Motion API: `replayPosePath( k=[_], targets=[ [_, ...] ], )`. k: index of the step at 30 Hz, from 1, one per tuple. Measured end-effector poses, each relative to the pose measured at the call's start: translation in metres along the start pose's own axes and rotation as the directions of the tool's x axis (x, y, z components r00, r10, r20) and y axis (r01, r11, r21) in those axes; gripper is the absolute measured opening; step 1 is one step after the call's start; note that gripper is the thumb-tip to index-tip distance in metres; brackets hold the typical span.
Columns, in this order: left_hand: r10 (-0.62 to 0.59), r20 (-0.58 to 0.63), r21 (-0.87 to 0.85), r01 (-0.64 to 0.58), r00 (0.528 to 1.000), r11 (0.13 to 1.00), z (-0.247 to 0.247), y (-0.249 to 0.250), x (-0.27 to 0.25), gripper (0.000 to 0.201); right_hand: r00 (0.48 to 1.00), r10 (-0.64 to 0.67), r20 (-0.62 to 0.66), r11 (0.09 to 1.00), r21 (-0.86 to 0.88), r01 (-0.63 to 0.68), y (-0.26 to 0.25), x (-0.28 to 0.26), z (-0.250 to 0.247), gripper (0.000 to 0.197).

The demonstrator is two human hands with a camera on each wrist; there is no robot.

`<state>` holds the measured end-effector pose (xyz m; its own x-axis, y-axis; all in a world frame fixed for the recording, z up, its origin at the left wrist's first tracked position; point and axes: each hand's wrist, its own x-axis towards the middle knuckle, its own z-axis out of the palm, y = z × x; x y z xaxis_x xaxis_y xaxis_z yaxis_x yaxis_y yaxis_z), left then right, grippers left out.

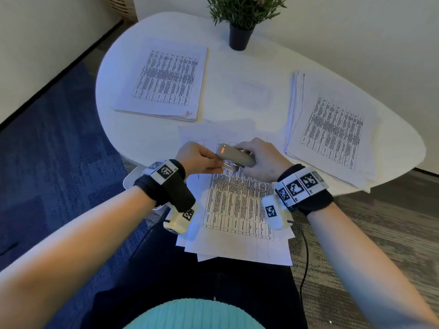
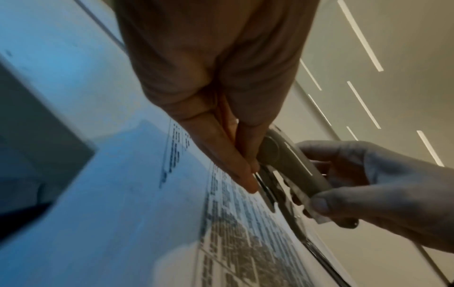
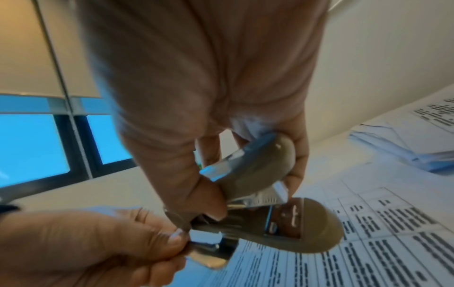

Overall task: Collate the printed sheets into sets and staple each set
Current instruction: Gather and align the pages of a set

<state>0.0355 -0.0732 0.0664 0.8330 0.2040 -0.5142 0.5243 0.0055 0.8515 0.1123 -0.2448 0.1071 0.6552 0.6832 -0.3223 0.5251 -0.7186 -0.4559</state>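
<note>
A grey stapler [image 1: 235,156] with an orange mark is held over a loose set of printed sheets [image 1: 237,210] lying on my lap at the table's near edge. My right hand [image 1: 259,160] grips its rear end, thumb and fingers wrapped round the body [image 3: 265,170]. My left hand [image 1: 202,159] pinches its front end, at the metal part [image 3: 209,233]. The top arm stands lifted off the base [image 3: 314,223], with the staple channel showing. In the left wrist view the left fingertips [image 2: 250,184] meet the stapler [image 2: 292,163] just above the sheets [image 2: 233,233].
On the white oval table [image 1: 237,74] a neat stack of printed sheets [image 1: 166,79] lies at the left, and a fanned stack [image 1: 332,129] at the right. A potted plant [image 1: 240,24] stands at the back. One sheet [image 1: 213,131] lies just beyond my hands.
</note>
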Motion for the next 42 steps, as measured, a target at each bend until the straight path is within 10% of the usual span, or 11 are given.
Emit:
replayPosePath(
  k=[5,10,17,22,26,30,33,38,42],
  targets=[
    [0.050,-0.140,0.023,-0.047,0.989,0.999,-0.050,-0.010,-0.007,0.005,0.967,0.187,-0.176,0.982,0.065,-0.178,0.035,-0.004,-0.034,0.044],
    [-0.101,-0.247,0.005,0.105,0.964,0.994,-0.112,-0.044,-0.020,0.010,0.760,0.497,-0.420,0.864,0.153,-0.480,0.098,-0.006,-0.055,0.005],
    [-0.195,-0.252,-0.001,0.201,0.948,0.980,-0.131,-0.066,-0.033,0.016,0.616,0.565,-0.549,0.803,0.195,-0.562,0.112,-0.018,-0.049,0.042],
    [-0.243,-0.207,0.208,0.286,0.947,0.936,-0.131,-0.061,-0.034,0.022,0.700,0.353,-0.621,0.934,0.194,-0.299,0.076,-0.036,-0.017,0.025],
    [-0.186,-0.178,0.416,0.245,0.966,0.876,-0.114,-0.040,-0.041,0.023,0.851,0.474,-0.226,0.879,0.174,-0.443,0.066,-0.043,0.007,0.040],
    [0.091,-0.183,0.640,0.048,0.979,0.767,-0.084,-0.014,-0.039,0.018,0.800,0.595,-0.072,0.798,-0.062,-0.599,0.066,-0.039,0.027,0.086],
    [0.066,-0.064,0.710,-0.001,0.996,0.704,-0.055,-0.005,-0.029,0.020,0.784,0.617,-0.060,0.783,-0.055,-0.620,0.058,-0.031,0.036,0.100],
    [-0.096,-0.062,0.428,0.113,0.993,0.897,-0.029,0.005,-0.015,0.068,0.813,0.581,-0.020,0.814,0.019,-0.581,0.047,-0.021,0.039,0.099],
    [-0.120,-0.067,0.226,0.133,0.990,0.965,-0.020,0.008,-0.012,0.046,0.816,0.577,-0.033,0.816,0.085,-0.572,0.036,-0.015,0.033,0.095]
  ],
)
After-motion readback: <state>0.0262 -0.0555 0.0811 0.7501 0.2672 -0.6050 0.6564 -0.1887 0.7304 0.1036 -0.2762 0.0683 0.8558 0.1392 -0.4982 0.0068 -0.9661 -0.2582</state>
